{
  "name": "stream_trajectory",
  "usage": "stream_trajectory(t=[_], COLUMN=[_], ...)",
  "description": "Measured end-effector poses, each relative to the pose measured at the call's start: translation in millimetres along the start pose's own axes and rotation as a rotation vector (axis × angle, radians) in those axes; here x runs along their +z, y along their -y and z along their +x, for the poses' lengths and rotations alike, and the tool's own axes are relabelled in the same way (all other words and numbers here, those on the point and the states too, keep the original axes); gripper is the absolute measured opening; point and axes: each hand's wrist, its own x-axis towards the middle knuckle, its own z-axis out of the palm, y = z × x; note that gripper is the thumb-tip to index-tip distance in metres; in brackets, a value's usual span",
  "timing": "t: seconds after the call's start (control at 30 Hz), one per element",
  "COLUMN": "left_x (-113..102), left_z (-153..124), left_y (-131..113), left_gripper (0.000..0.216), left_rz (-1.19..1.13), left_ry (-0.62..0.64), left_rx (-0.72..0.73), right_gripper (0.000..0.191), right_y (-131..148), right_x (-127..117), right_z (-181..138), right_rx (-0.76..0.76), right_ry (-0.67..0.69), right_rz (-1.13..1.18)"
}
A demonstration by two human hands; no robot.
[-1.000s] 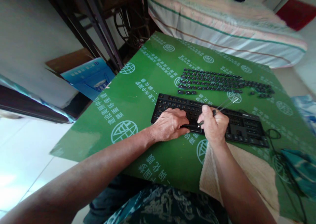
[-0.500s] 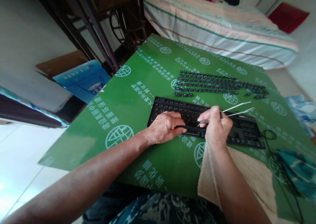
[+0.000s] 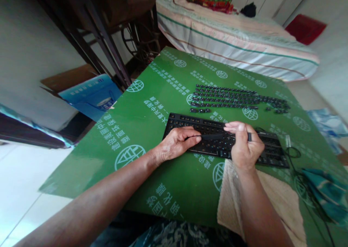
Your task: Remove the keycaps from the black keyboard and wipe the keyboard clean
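A black keyboard (image 3: 206, 148) lies on the green table, most of its key places bare of caps. My left hand (image 3: 181, 140) pinches the left end of a long black space bar (image 3: 213, 136), raised above the keyboard's front rows. Closed at the bar's right end is my right hand (image 3: 246, 145). A dark grip (image 3: 249, 136) of what looks like a wire keycap puller shows between its fingers; its metal prongs are mostly hidden. Behind the keyboard, removed black keycaps (image 3: 225, 98) lie in several rows.
A beige cloth (image 3: 280, 192) lies under my right forearm on the green table (image 3: 95, 167). The keyboard cable (image 3: 293, 152) curls at the right, near a teal cloth (image 3: 324, 192). A bed (image 3: 231, 40) stands beyond the table, and a blue box (image 3: 92, 94) at the left.
The long space bar has come up from the keyboard's front edge, and my left hand holds it higher. My right hand has turned and shifted slightly right; the bright prongs no longer stick out behind it.
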Motion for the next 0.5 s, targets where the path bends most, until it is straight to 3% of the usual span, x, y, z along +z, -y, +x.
stream_trajectory(t=[0.2, 0.37, 0.5], left_x=[-2.3, -2.1, -0.6], left_z=[-0.9, -2.8, -3.8], left_y=[-3.1, -1.0, 3.7], left_gripper=[0.027, 0.027, 0.028], left_rz=[-0.111, -0.184, -0.258], left_ry=[-0.050, -0.040, -0.027], left_rx=[-0.071, -0.103, -0.123], right_gripper=[0.030, 0.026, 0.021], right_y=[2.6, 15.9, 20.8], right_x=[-5.3, -8.4, -9.1], right_z=[-2.1, -1.2, -0.2], right_rx=[-0.201, -0.400, -0.467], right_ry=[0.147, 0.350, 0.478], right_rz=[-0.197, -0.336, -0.505])
